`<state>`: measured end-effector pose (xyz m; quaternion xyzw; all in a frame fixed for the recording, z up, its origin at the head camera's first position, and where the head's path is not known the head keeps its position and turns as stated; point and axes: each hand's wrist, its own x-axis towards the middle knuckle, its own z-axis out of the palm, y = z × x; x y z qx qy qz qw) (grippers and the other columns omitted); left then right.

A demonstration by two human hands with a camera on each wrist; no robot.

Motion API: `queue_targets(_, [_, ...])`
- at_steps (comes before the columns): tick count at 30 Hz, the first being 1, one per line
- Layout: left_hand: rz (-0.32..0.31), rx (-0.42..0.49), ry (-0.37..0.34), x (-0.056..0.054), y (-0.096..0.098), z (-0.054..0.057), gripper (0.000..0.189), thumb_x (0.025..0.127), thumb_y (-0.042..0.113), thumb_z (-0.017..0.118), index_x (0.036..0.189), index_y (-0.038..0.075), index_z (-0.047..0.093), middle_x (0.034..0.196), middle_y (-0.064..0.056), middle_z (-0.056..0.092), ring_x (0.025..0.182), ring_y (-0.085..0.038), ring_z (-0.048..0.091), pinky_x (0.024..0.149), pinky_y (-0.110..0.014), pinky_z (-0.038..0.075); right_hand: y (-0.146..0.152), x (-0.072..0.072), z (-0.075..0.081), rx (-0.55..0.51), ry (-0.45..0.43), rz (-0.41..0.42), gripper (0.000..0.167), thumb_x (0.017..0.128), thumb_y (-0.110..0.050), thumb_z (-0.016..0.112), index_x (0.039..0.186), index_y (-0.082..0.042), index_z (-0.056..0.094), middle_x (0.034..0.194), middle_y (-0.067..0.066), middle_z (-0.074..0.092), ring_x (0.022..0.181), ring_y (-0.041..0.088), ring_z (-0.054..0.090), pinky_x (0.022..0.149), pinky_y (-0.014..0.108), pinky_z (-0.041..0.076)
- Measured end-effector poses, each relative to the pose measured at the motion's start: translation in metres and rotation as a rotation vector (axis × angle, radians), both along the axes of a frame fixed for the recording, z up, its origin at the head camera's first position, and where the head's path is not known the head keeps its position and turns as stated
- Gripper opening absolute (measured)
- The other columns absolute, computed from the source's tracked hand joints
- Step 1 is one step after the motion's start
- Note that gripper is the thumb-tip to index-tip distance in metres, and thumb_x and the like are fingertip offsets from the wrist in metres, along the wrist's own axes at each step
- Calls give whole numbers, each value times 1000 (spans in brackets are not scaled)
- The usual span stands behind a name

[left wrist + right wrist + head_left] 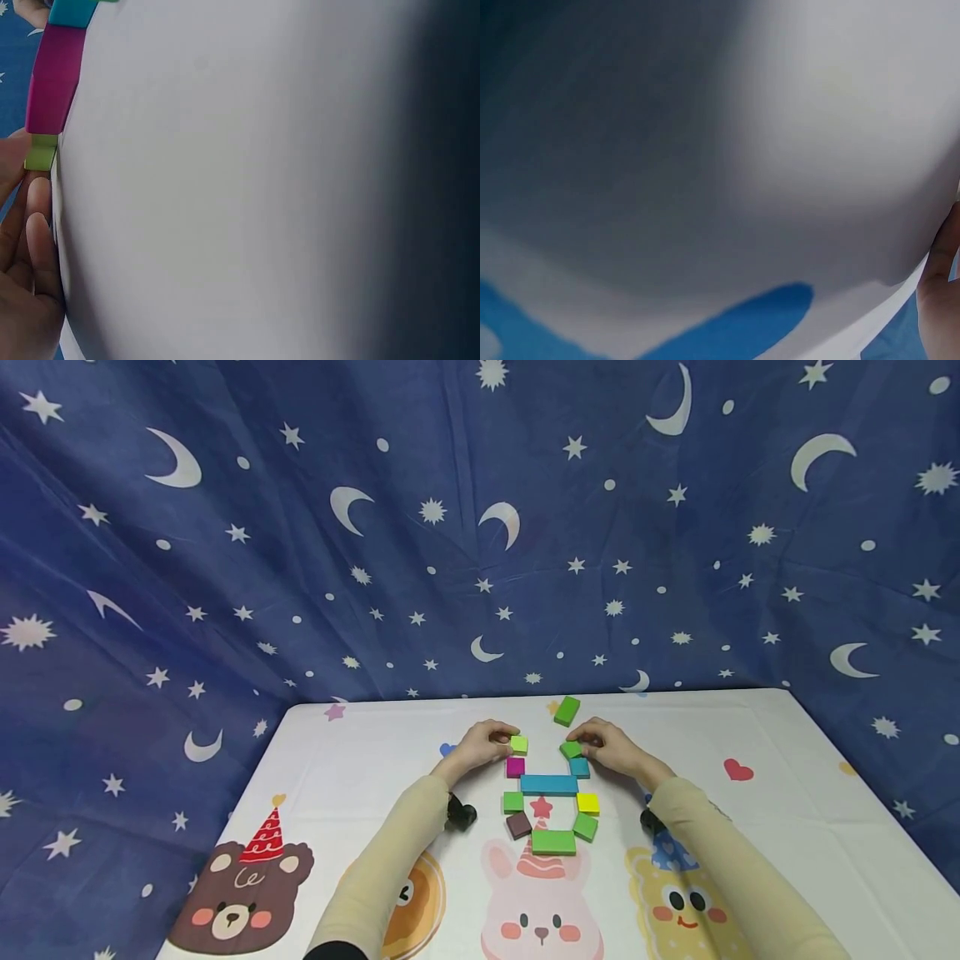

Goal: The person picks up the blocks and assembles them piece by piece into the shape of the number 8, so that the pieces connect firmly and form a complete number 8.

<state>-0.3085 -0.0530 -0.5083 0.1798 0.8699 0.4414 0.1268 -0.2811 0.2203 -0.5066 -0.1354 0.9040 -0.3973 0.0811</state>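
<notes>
My left hand (478, 748) pinches a small yellow-green block (519, 745) between thumb and fingers; in the left wrist view that block (41, 152) sits right by a magenta block (56, 79). Across from it, my right hand (613, 748) pinches a small green block (571, 749) just behind a teal block (579, 767). A long blue block (549, 785) lies crosswise between the two sides. In front of it, a green block (513, 802), a dark purple block (518, 825), a long green block (553, 842), another green block (586, 827) and a yellow block (588, 803) form a rough loop.
A loose green block (567, 711) lies farther back, near the table's rear edge. The white tablecloth (360, 777) carries printed animals and hearts. Behind the table hangs a blue curtain (420, 527) with moons and stars. The right wrist view shows mostly blurred cloth.
</notes>
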Motion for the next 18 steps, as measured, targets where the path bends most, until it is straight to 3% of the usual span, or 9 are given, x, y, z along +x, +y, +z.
queue_targets(18, [-38, -24, 14, 2, 0, 3, 33, 86, 2, 62, 118, 8, 68, 117, -11, 65, 100, -18, 57, 94, -34, 46, 0, 1, 2, -4, 1, 14, 27, 92, 2, 54, 115, -5, 67, 113, 14, 57, 96, 24, 48, 86, 37, 42])
